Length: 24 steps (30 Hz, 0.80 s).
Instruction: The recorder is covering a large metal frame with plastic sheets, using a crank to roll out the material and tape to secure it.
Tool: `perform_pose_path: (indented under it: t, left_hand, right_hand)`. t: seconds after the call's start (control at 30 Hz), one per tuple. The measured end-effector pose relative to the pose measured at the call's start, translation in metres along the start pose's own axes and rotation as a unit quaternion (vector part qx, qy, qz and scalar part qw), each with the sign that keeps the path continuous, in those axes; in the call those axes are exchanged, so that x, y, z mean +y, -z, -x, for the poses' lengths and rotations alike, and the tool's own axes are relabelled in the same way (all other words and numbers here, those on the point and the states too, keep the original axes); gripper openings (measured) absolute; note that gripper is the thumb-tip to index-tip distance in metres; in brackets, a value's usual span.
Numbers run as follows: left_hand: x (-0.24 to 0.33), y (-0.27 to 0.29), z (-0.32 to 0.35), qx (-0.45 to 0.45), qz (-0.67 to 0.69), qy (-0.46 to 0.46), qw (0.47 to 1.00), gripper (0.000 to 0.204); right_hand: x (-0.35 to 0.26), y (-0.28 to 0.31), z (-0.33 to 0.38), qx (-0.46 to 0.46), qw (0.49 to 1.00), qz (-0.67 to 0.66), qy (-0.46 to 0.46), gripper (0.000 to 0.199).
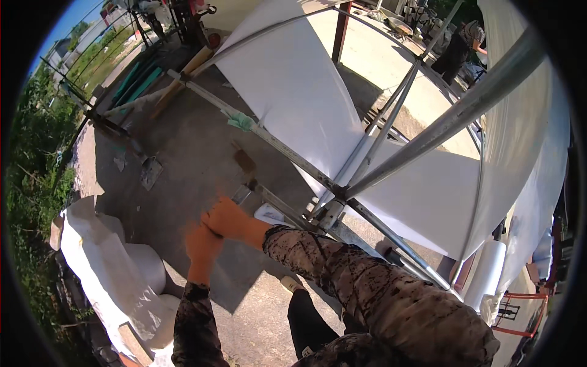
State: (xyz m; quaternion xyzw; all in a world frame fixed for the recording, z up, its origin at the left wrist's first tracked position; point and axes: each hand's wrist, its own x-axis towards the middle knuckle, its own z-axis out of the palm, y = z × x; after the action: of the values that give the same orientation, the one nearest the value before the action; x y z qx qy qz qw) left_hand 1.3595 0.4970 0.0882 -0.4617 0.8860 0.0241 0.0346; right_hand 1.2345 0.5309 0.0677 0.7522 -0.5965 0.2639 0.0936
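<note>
View from the head, looking down in strong sunlight on a person's camouflage sleeves (367,287) and two hands at a metal frame. The left hand (203,244) and right hand (229,217) are closed and pressed together, the right slightly higher. Both are blurred, and I cannot tell what, if anything, they grip. Just beyond them lies the end of the near tube (282,207); whether they touch it is unclear. A small brown block (244,160) beyond that is blurred too and may be part of a tool.

As for progress, the frame seems largely put together. The near tube runs up to a joint (332,211), where the long tube (287,150) and the thick tube (452,116) also meet. A green rag (240,120) is wrapped on the long tube. White sheeting (293,92) spreads beyond the frame, and clear film (520,153) hangs at the right.

The work at the near tube looks unfinished, as the hands are busy beside its end. White rolls (147,267) lie at lower left, apparently unused. How much remains cannot be told.
</note>
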Motion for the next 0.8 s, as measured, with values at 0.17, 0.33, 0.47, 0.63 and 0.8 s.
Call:
perform_pose_path:
  t: [0.17,0.33,0.47,0.63,0.8]
  left_hand:
    - [0.029,-0.14,0.021,-0.152,0.095,-0.039,0.983,0.036]
    - [0.084,-0.216,0.135,-0.198,0.133,0.005,0.971,0.031]
    - [0.137,-0.184,0.225,-0.225,0.14,-0.021,0.964,0.031]
    - [0.18,-0.069,0.291,-0.222,0.196,-0.055,0.953,0.035]
    - [0.15,0.046,0.282,-0.055,0.161,-0.038,0.985,0.031]
  right_hand:
    - [0.008,-0.1,0.108,-0.051,0.991,-0.046,-0.117,0.006]
    - [-0.044,-0.075,0.238,-0.286,0.947,-0.037,-0.138,0.012]
    - [-0.07,-0.043,0.328,-0.178,0.971,-0.047,-0.153,0.018]
    - [-0.109,0.126,0.331,-0.261,0.957,-0.064,-0.111,0.007]
    - [-0.127,0.218,0.229,-0.096,0.995,0.003,-0.029,0.018]
